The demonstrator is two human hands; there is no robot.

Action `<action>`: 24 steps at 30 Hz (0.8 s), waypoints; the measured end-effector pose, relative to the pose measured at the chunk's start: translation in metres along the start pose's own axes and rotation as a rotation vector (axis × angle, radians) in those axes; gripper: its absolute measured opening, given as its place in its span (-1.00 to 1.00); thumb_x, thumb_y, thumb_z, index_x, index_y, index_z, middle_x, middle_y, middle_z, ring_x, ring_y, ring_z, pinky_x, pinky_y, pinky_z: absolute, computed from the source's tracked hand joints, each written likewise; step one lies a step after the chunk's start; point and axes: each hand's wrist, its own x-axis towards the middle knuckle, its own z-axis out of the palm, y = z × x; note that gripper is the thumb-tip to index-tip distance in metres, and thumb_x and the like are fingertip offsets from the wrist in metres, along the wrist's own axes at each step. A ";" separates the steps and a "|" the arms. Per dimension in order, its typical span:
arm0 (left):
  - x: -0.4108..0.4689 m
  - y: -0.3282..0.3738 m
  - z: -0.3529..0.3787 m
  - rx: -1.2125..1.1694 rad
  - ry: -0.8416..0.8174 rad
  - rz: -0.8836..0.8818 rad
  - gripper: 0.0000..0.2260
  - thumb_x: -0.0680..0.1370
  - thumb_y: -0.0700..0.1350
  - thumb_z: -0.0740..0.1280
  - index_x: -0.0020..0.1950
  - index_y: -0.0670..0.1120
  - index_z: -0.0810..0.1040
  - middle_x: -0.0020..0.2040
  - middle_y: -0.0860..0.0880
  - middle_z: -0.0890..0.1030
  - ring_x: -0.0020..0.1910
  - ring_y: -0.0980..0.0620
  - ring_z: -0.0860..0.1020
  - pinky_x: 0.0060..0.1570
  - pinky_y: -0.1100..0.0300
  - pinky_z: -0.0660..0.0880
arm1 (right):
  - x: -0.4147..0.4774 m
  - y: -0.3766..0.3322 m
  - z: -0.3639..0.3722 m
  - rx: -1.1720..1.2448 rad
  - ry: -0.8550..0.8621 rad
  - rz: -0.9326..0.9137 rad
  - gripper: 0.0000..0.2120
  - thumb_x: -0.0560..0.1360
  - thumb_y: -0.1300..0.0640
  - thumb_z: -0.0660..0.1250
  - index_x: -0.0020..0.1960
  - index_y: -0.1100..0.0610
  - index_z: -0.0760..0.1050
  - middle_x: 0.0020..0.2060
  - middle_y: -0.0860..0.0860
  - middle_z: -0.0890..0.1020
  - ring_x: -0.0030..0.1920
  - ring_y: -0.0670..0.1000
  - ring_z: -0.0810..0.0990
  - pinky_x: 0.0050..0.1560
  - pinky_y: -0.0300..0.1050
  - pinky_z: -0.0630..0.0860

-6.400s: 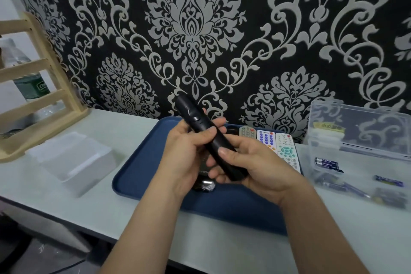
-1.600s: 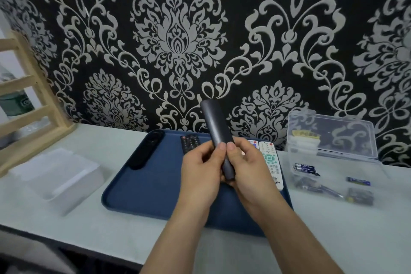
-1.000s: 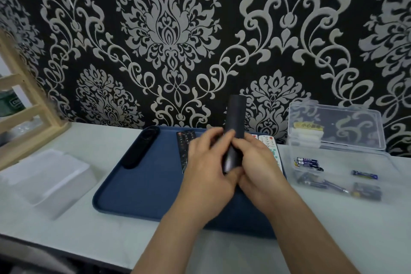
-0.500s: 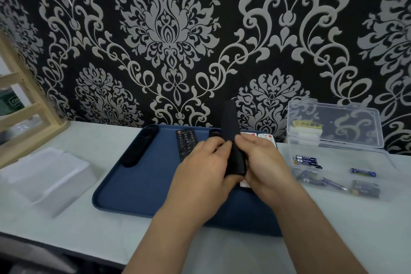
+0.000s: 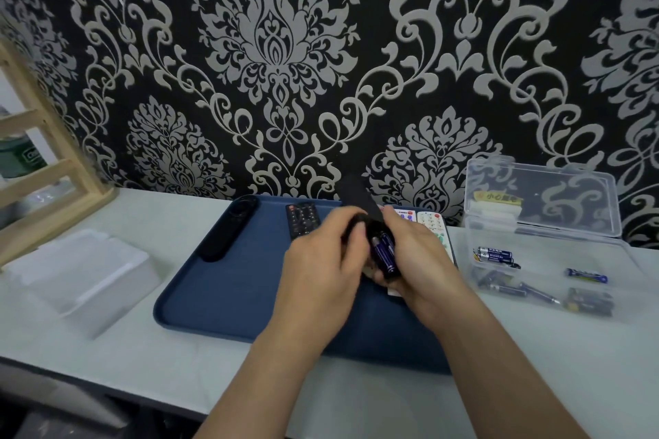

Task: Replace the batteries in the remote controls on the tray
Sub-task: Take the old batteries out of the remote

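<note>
Right hand (image 5: 417,260) grips the slim black plastic remote control (image 5: 356,196) over the dark blue tray (image 5: 221,296), blue batteries (image 5: 383,253) exposed, left hand (image 5: 321,271) pinching its dark cover (image 5: 351,226); light, rigid, probably slick, best held by its long edges.

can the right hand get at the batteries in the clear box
Likely yes: the clear box stands open beside the right hand, nothing between, but that hand grips the black remote and must let go first.

Home room, damask wallpaper (image 5: 274,46), white table (image 5: 171,360), wooden rack (image 5: 73,171)
</note>
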 end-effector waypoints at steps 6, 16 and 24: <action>0.015 -0.036 -0.029 -0.204 0.098 -0.432 -0.81 0.63 -0.16 0.20 -0.10 0.05 0.54 -0.21 -0.01 0.63 -0.34 0.01 0.56 -0.16 -0.06 0.61 | 0.003 -0.003 0.002 0.212 -0.002 0.046 -0.74 0.64 0.10 0.21 0.09 0.30 0.51 -0.31 0.11 0.65 -0.44 -0.02 0.51 -0.47 -0.23 0.39; 0.002 -0.071 -0.057 0.592 -0.366 -0.470 -0.71 0.50 -0.16 0.24 0.11 0.10 0.64 0.14 0.02 0.64 0.18 -0.06 0.53 0.15 0.04 0.50 | 0.000 0.001 0.020 0.367 -0.220 0.146 -0.75 0.67 0.27 0.07 0.20 0.19 0.49 0.00 0.12 0.72 -0.14 0.05 0.71 -0.14 -0.07 0.57; -0.004 -0.065 -0.029 0.535 -0.534 -0.385 -0.34 0.26 0.48 0.19 0.22 0.14 0.38 0.10 0.15 0.54 0.15 0.03 0.48 0.05 -0.01 0.44 | -0.003 -0.001 0.025 0.505 -0.414 0.205 -0.69 0.61 0.33 0.03 0.16 0.15 0.51 0.14 0.15 0.67 -0.10 0.17 0.70 -0.15 0.06 0.65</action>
